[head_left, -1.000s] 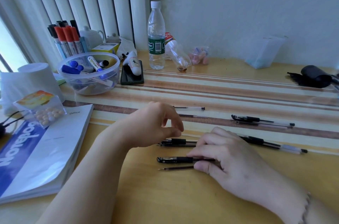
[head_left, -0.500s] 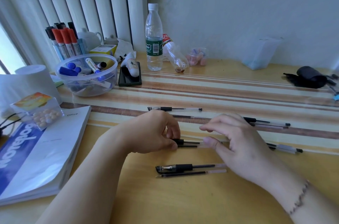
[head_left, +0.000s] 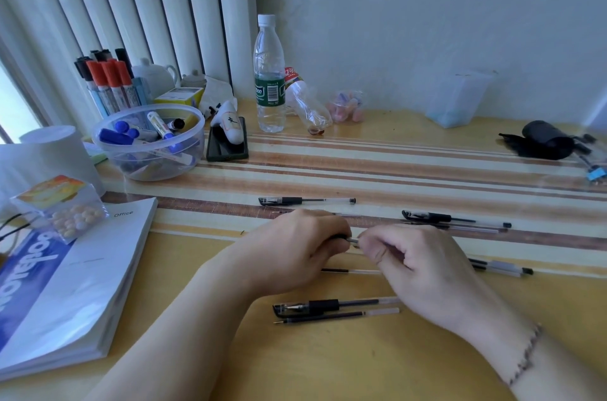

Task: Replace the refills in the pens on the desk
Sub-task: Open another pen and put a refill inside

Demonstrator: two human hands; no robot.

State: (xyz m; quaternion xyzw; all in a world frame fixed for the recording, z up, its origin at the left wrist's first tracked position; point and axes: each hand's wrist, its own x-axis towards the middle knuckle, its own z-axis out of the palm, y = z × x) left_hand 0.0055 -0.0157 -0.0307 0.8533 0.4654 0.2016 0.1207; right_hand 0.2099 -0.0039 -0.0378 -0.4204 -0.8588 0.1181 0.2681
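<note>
Black and clear plastic, the held pen [head_left: 351, 240] is showing only as a short stretch at the frame's centre, between the two hands. The left hand [head_left: 295, 252] is curling its fingers round one end, and the right hand [head_left: 417, 259] is pinching the other. A loose refill [head_left: 351, 271] is lying on the desk [head_left: 328, 364] just below them. Lower down, a capped pen [head_left: 328, 305] is resting beside a second refill [head_left: 338, 316].
</note>
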